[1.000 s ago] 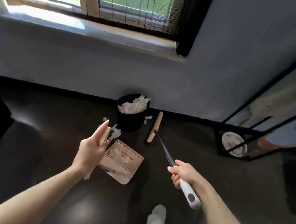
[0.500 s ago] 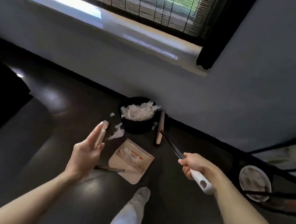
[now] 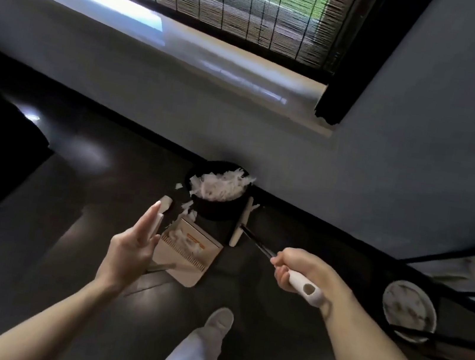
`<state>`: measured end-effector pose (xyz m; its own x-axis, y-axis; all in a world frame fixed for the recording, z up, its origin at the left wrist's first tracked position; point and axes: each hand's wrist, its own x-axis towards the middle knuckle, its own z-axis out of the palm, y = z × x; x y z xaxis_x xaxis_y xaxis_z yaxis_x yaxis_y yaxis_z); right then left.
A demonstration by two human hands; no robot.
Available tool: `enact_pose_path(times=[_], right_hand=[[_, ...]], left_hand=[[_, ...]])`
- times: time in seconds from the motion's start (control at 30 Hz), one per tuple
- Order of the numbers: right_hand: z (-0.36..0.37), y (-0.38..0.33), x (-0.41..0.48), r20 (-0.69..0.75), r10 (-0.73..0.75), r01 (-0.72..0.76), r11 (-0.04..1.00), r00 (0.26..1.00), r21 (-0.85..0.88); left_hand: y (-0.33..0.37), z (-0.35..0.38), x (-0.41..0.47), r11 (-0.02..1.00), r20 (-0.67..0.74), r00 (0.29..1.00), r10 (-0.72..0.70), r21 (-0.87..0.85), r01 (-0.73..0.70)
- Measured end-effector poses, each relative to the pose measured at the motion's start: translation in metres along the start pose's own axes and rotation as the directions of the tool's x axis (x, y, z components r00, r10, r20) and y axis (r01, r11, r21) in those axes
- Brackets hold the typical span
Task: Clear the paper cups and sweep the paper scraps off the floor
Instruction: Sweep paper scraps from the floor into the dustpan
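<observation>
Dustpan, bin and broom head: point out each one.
Dustpan [image 3: 188, 273]: head view, bare tray below the comb teeth.
Bin [image 3: 215, 212]: head view, dark front wall.
Broom head [image 3: 243, 215]: head view, middle of the pale bar.

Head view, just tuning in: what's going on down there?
A person is sweeping up. The right hand grips the broom, whose head sits just right of the black bin, which is heaped with paper scraps. The left hand, fingers straight, rests against the upright handle of the dustpan, which holds some scraps. A few loose scraps lie between dustpan and bin.
</observation>
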<state>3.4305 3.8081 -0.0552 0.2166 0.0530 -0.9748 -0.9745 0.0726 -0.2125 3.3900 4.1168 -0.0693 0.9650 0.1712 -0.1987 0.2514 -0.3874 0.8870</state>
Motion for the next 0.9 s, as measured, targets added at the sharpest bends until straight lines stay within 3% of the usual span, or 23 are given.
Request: enact_pose_path(times=[0.23,0.53,0.67,0.9], right_hand=[[0.016,0.071,-0.018,0.052,0.038,-0.036,0.999,0.998,-0.029],[0.037,0.164,-0.034,-0.061,-0.118,0.103,0.973,0.991,-0.207],[0.037,0.175,-0.035,-0.085,-0.111,0.092,0.976,0.99,-0.199],[0.026,0.152,-0.044,-0.125,-0.16,0.128,0.964,0.979,-0.233]], left_hand=[[-0.025,-0.023,-0.033,0.999,0.043,0.999,0.029,0.021,-0.03],[-0.055,-0.066,-0.085,0.998,-0.028,0.999,-0.02,0.064,0.022],[-0.062,-0.077,-0.093,0.999,-0.01,0.999,-0.044,0.011,0.044],[-0.054,-0.074,-0.08,0.998,0.022,1.0,0.002,0.064,-0.003]])
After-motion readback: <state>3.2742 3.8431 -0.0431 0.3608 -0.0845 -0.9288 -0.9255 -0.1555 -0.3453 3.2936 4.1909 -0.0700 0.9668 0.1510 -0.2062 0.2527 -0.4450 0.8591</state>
